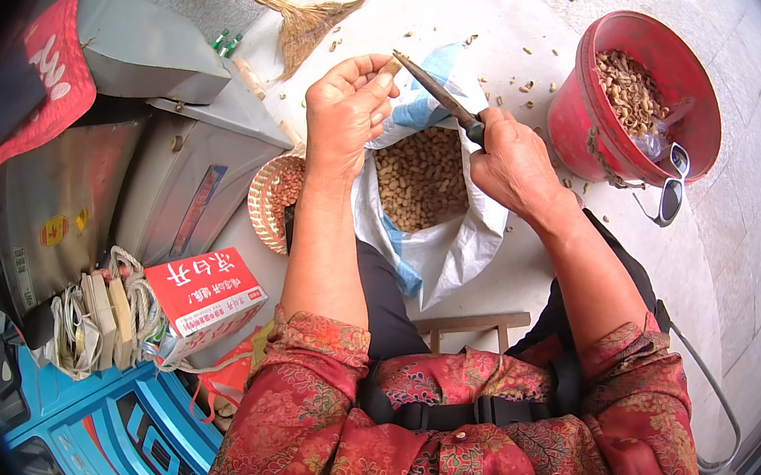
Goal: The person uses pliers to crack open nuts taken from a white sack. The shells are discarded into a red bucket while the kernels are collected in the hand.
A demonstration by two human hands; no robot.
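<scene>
My left hand (352, 111) pinches a peanut in its shell (391, 67) between thumb and fingers. Closed around the dark handle of a pair of pliers (439, 94) is my right hand (517, 160); the metal tips point at the peanut, close beside it. Below both hands, an open white-and-blue woven sack (471, 248) holds many unshelled peanuts (422, 179). A woven basket (259, 202) with reddish shelled peanuts (287, 188) is left of the sack, partly hidden by my left forearm.
A red bucket (567, 111) of empty shells stands at the right, with sunglasses (673, 185) at its rim. A straw hand broom (299, 21) lies at the upper left. Metal machine housings (176, 179), a red carton (206, 288) and a blue case (141, 421) occupy the left. Shell bits dot the pale surface.
</scene>
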